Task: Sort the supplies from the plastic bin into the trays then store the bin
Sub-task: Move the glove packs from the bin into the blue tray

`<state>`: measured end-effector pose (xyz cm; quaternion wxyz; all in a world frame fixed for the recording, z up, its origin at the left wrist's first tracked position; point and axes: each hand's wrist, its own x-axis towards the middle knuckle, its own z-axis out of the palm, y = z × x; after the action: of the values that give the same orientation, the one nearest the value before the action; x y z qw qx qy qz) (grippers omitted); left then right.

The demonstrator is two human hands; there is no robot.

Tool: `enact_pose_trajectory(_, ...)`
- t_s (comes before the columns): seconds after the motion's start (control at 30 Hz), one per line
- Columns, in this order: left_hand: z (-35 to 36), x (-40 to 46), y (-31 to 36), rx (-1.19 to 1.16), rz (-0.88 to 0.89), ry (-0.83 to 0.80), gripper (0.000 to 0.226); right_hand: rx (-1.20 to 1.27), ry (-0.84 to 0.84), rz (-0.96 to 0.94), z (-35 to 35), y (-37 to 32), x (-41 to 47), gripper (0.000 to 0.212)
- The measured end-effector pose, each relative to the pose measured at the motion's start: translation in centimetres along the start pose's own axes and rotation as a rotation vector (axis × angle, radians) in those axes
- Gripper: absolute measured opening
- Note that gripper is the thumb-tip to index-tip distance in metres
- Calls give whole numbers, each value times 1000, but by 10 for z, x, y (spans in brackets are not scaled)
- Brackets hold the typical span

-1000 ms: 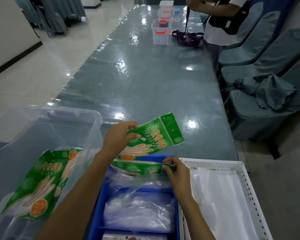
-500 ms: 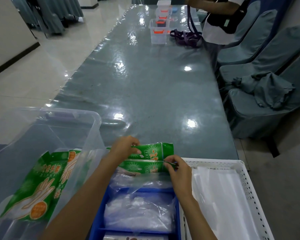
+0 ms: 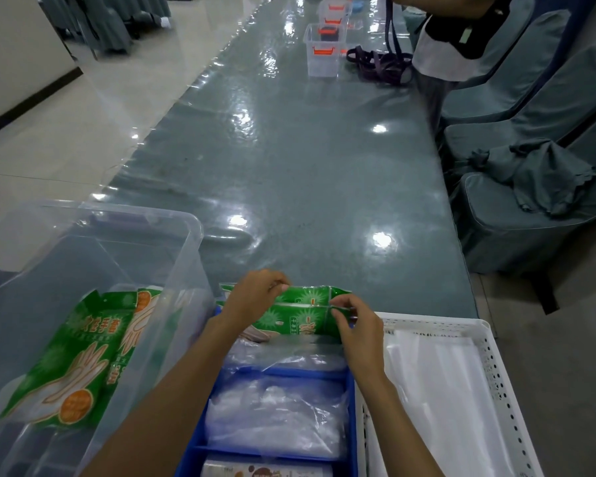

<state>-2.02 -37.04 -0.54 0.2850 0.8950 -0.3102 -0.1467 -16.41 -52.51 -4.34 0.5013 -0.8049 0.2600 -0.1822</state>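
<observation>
Blue tray (image 3: 352, 401) cut off at bottom edge, green packet (image 3: 300, 313) print partly hidden behind both hands

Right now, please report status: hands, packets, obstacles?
Both hands, left and right, pinch green glove packets at blue tray far end. More packets in clear bin. No obstruction.

The bin (image 3: 83, 304) sits left of the divided tray (image 3: 351, 425), with the perforated tray (image 3: 496, 390) right of it.
</observation>
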Motion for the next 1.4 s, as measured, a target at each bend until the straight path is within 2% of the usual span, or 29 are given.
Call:
enact_pose_trajectory(0.13,0,-14,0,52,47,132,19,-56,2,-49,-7,-4,-3,20)
enact_pose_trajectory(0.27,-7,-29,7,236,117,178,20,-135,-52,-117,-17,-11,-6,24)
enact_pose_trajectory(0.43,-19,-54,13,372,110,291,17,-270,-118,-202,-26,-26,-12,24)
enact_pose_trajectory(0.5,-29,-69,17,395,106,383,16,-308,-139,-248,-28,-36,-16,24)
enact_pose_trajectory(0.6,-48,-93,25,406,123,535,25,-350,-158,-347,-27,-57,-21,23)
enact_pose_trajectory(0.8,-92,-146,21,395,73,727,30,-312,-243,-505,-1,-108,-27,24)
enact_pose_trajectory(1.07,-138,-203,-32,418,-136,788,26,-228,-315,-661,57,-176,-46,23)
enact_pose_trajectory(1.4,-176,-209,-143,433,-165,570,19,-274,-385,-699,139,-222,-72,21)
